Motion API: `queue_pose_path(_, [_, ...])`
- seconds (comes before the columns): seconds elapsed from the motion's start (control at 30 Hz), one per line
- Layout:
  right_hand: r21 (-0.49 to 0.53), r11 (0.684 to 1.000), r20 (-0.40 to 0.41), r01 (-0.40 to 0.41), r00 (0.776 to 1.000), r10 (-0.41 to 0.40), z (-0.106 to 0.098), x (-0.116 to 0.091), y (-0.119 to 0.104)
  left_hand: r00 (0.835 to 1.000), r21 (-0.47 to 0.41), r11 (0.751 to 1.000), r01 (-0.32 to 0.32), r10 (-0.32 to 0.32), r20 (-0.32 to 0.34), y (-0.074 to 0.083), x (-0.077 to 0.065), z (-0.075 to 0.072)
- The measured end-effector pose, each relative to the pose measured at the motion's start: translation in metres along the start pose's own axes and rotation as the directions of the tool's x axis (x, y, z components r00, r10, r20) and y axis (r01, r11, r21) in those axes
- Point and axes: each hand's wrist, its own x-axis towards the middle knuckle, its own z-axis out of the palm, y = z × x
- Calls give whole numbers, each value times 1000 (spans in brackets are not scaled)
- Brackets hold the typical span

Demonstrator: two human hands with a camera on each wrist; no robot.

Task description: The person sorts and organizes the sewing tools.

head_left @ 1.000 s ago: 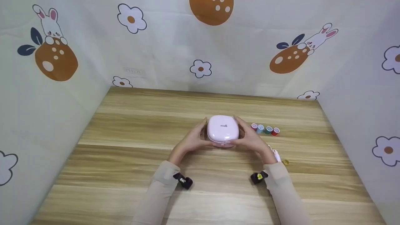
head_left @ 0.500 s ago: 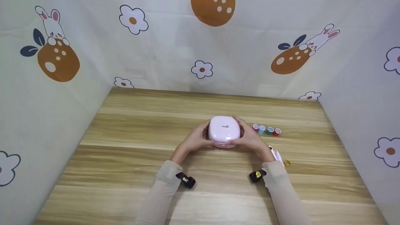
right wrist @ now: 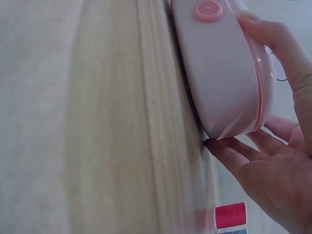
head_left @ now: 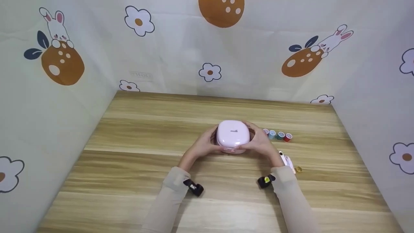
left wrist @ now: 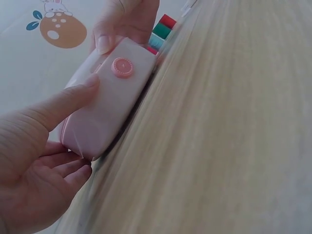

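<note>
A glossy pale pink box [head_left: 233,133] with rounded corners and a closed lid stands on the wooden table. My left hand [head_left: 204,142] grips its left side, thumb along the front near the lid seam and fingers round the side. From the other side my right hand [head_left: 260,142] holds it the same way, its thumb at the lid seam in the right wrist view. A round pink dial [left wrist: 122,67] sits on the front wall, below and between the thumbs. The box's underside lies right at the tabletop, and its back is hidden.
Right of the box, several thread spools [head_left: 280,136] stand in a row, among them a red spool [right wrist: 230,215]. A small white item [head_left: 286,161] lies by my right forearm, partly covered, beside a small gold-coloured piece [head_left: 299,169]. Patterned cloth walls [head_left: 174,48] enclose the table.
Both hands keep their hold on the box, which stays in place on the table. My right forearm has shifted slightly left, showing more of the white item. The head view has moved a little.
</note>
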Motion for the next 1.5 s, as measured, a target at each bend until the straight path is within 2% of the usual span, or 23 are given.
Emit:
queue_pose_path(0.47, [-15,1000,-5,-3,1000,3,-1,2,-4,1000,-16,1000,4,-4,-11,-1,0,0])
queue_pose_path(0.73, [-47,998,65,-46,997,49,-2,3,-9,1000,-12,1000,-17,17,-15,-2,1,1])
queue_pose_path(0.87, [-78,996,67,-38,997,43,-1,2,-10,1000,0,1000,-13,13,-13,-1,0,0])
queue_pose_path(1.1, [-102,995,29,2,1000,0,0,3,-9,1000,85,996,2,0,-23,2,-2,-1])
queue_pose_path(1.4, [-75,997,29,-14,999,16,-2,4,-10,1000,172,985,28,-25,-19,7,-3,-2])
queue_pose_path(1.5, [-96,995,50,-15,999,20,-1,3,-13,1000,219,976,-3,6,-10,7,-4,-4])
